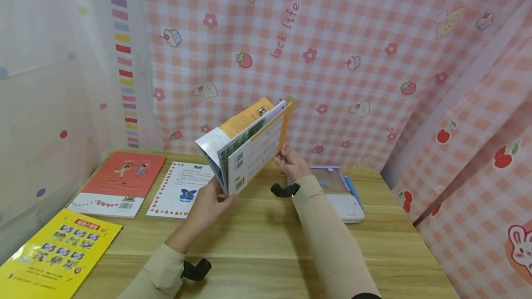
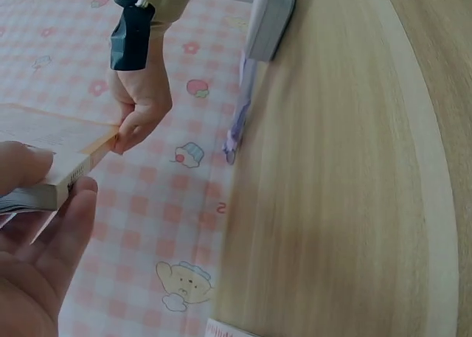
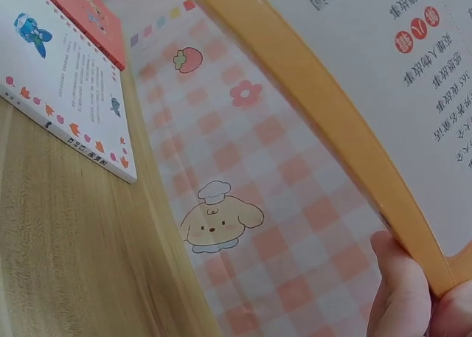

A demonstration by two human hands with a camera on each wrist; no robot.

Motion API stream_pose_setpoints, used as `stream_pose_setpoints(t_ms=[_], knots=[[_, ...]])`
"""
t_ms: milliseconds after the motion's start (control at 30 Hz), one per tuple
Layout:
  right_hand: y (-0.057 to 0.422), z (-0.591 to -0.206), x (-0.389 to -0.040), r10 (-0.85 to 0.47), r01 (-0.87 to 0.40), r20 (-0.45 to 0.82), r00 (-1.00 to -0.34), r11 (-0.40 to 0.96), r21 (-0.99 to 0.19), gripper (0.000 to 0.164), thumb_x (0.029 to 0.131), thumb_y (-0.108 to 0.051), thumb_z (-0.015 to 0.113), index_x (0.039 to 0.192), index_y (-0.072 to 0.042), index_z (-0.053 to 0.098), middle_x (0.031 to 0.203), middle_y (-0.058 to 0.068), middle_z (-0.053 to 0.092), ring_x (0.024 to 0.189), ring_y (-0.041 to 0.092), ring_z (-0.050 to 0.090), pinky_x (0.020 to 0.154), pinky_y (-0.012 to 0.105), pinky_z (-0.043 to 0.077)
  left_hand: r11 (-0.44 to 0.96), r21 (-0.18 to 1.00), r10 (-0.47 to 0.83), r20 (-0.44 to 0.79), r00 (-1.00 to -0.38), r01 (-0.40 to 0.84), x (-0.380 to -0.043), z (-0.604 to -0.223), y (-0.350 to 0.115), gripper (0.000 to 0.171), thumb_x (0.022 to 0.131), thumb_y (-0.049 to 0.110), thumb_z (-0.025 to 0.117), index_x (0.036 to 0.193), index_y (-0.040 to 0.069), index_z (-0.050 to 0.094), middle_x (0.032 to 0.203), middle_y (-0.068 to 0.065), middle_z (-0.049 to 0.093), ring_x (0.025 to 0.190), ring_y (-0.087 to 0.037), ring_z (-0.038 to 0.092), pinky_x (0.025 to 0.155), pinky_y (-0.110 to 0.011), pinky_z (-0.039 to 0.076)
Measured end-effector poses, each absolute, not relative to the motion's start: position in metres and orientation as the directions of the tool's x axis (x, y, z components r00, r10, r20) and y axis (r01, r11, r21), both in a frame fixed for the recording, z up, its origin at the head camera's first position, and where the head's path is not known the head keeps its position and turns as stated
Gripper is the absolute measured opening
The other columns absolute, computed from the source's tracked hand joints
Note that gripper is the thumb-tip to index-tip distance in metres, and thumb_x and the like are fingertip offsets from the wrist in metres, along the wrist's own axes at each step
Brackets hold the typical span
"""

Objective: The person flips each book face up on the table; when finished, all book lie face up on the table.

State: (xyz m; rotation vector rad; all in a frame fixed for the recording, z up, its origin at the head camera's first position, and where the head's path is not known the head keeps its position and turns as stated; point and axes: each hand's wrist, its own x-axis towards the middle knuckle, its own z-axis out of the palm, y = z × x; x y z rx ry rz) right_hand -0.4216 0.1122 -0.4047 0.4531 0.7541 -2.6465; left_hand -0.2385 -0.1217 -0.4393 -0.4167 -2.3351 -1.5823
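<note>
Above the table, a paperback book is held up at a tilt, its covers and pages fanned slightly apart at the left end. My left hand grips its lower left corner; in the left wrist view the thumb lies on the white cover and the fingers are underneath. At the opposite lower corner, my right hand pinches the orange edge, which the right wrist view shows close up as an orange border beside white printed text. The pages inside are mostly hidden.
On the table's left lie a yellow book, a red-and-white book and a white book with a blue picture. Right of the hands are a white case, a purple-framed tray and a blue pen. A checked curtain hangs behind.
</note>
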Motion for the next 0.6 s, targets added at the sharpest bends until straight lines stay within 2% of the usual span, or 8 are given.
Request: stream_pose_setpoints(t_ms=[133, 267, 367, 500, 600], knots=[[0.110, -0.406, -0.422, -0.238, 0.399, -0.362, -0.901, -0.779, -0.483, 0.012, 0.105, 0.001, 0.046, 0.110, -0.006, 0.054, 0.108, 0.010, 0.063, 0.094, 0.018, 0.069, 0.085, 0.037, 0.058, 0.393, 0.813, 0.051, 0.447, -0.893, 0.429, -0.238, -0.442, -0.122, 0.057, 0.091, 0.001, 0.071, 0.143, -0.005, 0.048, 0.127, -0.029, 0.064, 0.102, -0.037, 0.070, 0.075, -0.034, 0.061], [0.108, -0.407, -0.421, -0.241, 0.398, -0.339, -0.909, -0.744, -0.537, 0.012, 0.106, -0.003, 0.045, 0.109, -0.009, 0.055, 0.108, 0.008, 0.062, 0.093, 0.016, 0.065, 0.083, 0.037, 0.059, 0.435, 0.796, 0.023, 0.458, -0.888, 0.422, -0.239, -0.443, -0.123, 0.051, 0.089, 0.001, 0.073, 0.137, -0.005, 0.055, 0.122, -0.027, 0.067, 0.097, -0.035, 0.072, 0.074, -0.035, 0.061], [0.106, -0.406, -0.421, -0.260, 0.400, -0.314, -0.913, -0.720, -0.567, 0.012, 0.106, -0.006, 0.047, 0.115, -0.007, 0.055, 0.112, 0.009, 0.060, 0.098, 0.016, 0.063, 0.091, 0.036, 0.056, 0.452, 0.794, 0.002, 0.455, -0.891, 0.406, -0.240, -0.444, -0.125, 0.045, 0.089, 0.002, 0.074, 0.131, -0.004, 0.059, 0.119, -0.026, 0.069, 0.094, -0.033, 0.073, 0.074, -0.036, 0.061], [0.101, -0.404, -0.420, -0.271, 0.391, -0.284, -0.920, -0.681, -0.619, 0.017, 0.106, -0.009, 0.048, 0.121, -0.004, 0.054, 0.117, 0.010, 0.058, 0.105, 0.017, 0.059, 0.107, 0.036, 0.045, 0.466, 0.784, -0.004, 0.465, -0.885, 0.410, -0.240, -0.445, -0.128, 0.042, 0.090, 0.002, 0.074, 0.129, -0.003, 0.062, 0.119, -0.023, 0.070, 0.092, -0.030, 0.073, 0.074, -0.035, 0.061], [0.098, -0.403, -0.421, -0.266, 0.387, -0.281, -0.922, -0.641, -0.663, 0.020, 0.106, -0.013, 0.047, 0.123, -0.004, 0.054, 0.120, 0.010, 0.056, 0.111, 0.019, 0.056, 0.113, 0.039, 0.039, 0.484, 0.768, -0.001, 0.480, -0.877, 0.420, -0.240, -0.444, -0.128, 0.040, 0.089, 0.001, 0.075, 0.127, -0.002, 0.065, 0.118, -0.022, 0.071, 0.089, -0.028, 0.073, 0.072, -0.033, 0.061]])
